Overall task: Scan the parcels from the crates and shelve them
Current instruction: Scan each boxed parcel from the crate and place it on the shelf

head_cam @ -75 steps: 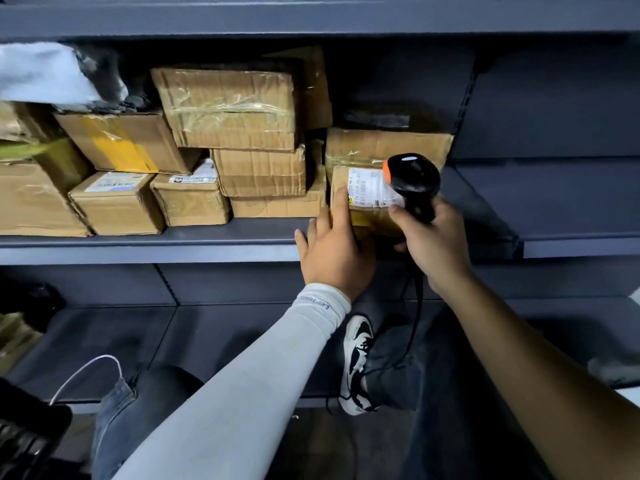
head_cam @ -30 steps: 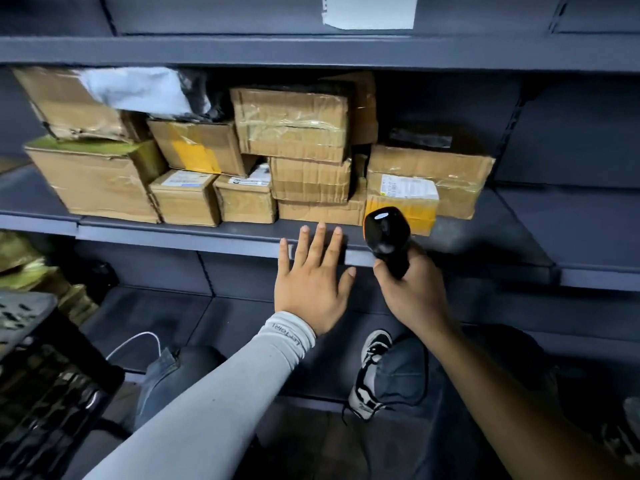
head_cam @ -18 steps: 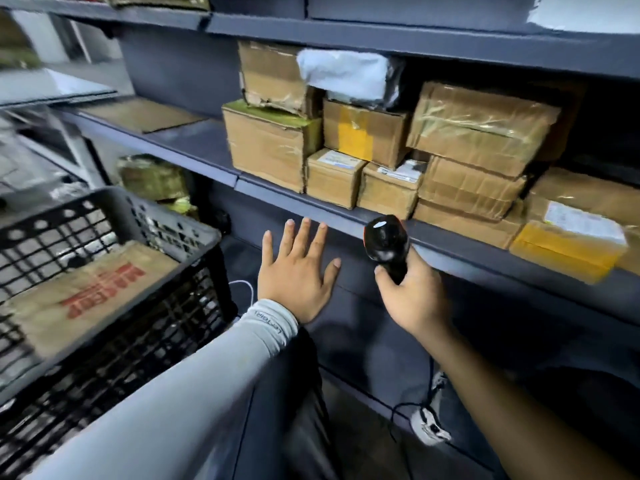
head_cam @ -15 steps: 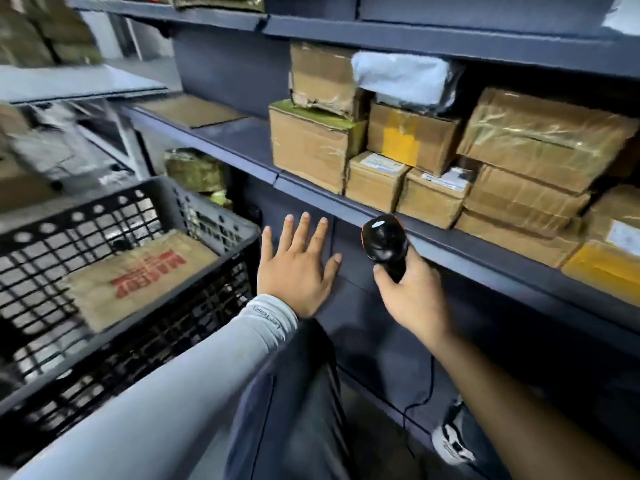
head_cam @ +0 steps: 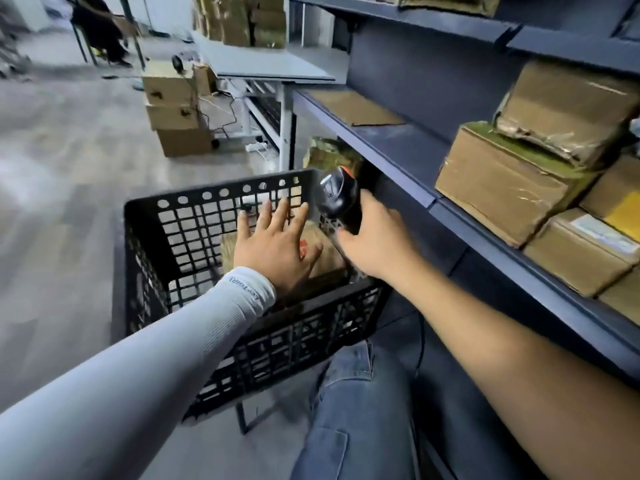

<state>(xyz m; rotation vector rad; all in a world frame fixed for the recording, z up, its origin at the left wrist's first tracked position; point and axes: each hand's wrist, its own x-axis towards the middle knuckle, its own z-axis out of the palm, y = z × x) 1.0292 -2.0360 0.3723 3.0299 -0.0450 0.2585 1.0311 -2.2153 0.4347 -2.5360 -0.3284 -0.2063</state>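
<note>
The left hand (head_cam: 277, 247) has its fingers straight and spread, holding nothing, poised over the open top of the black crate (head_cam: 145, 244); the right hand (head_cam: 377, 244) curls round the handle of the black scanner (head_cam: 337, 195), head up, just beside the crate's far corner; a brown parcel (head_cam: 322, 252) lies inside the crate, partly hidden under the left palm; to the right, taped boxes (head_cam: 502, 188) sit stacked on the dark shelf (head_cam: 398, 147).
</note>
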